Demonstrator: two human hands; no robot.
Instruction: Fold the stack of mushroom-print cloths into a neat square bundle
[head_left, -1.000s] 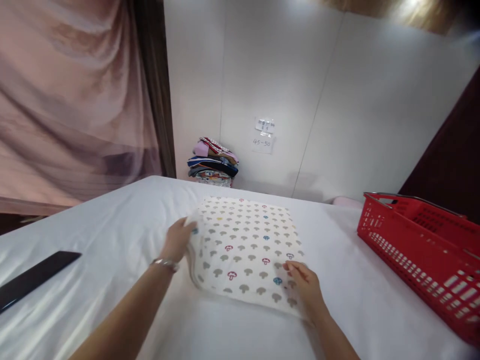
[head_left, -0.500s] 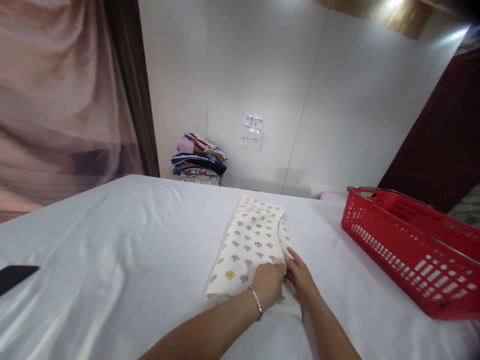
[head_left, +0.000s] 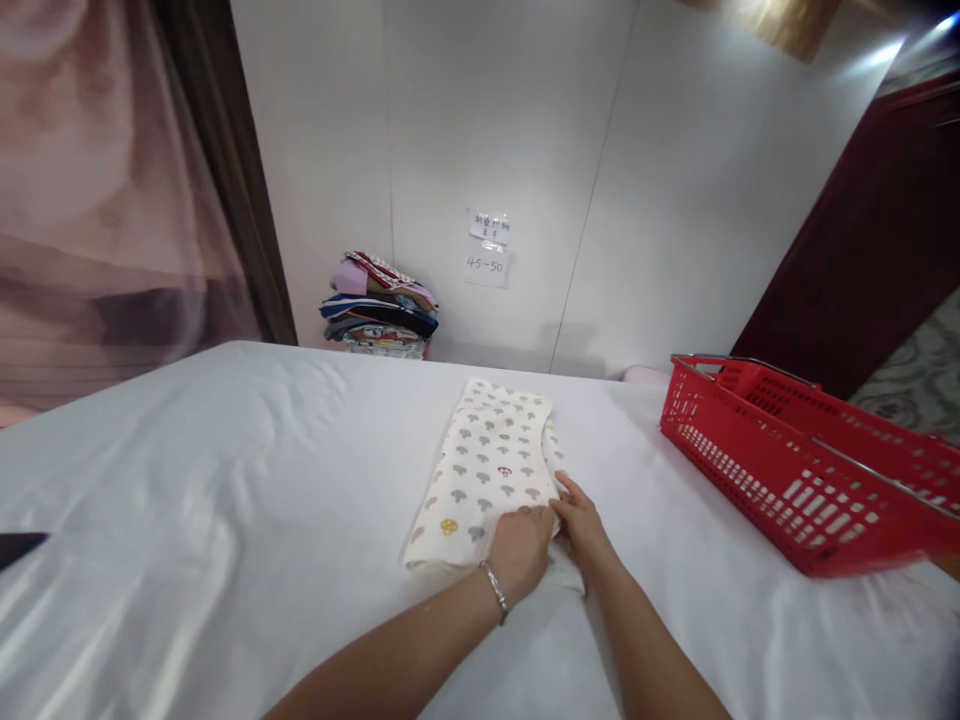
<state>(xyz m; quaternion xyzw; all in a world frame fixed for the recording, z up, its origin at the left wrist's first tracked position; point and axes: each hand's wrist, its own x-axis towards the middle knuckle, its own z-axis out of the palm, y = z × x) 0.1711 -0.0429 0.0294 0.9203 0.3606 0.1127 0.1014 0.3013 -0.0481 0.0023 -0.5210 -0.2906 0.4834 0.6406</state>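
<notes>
A white cloth (head_left: 480, 470) printed with grey mushrooms, plus a few yellow and red ones, lies folded lengthwise in the middle of the table; what kind of item it is I cannot make out. My left hand (head_left: 520, 550), wearing a silver bracelet at the wrist, is closed with curled fingers on the near right part of the upper layer. Right beside it, my right hand (head_left: 583, 522) pinches the cloth's right edge, its fingers partly hidden by the fabric. Below the hands, a lower layer sticks out at the near right corner.
A red plastic basket (head_left: 780, 470) with metal handles stands on the white-covered table (head_left: 225, 520) at the right. Folded textiles (head_left: 382, 310) are stacked by the back wall. A dark flat object (head_left: 19, 547) lies at the left edge.
The whole scene has shifted left and slightly up as the camera turned. Both hands stay at the cloth's near right edge, with little visible change in the fold.
</notes>
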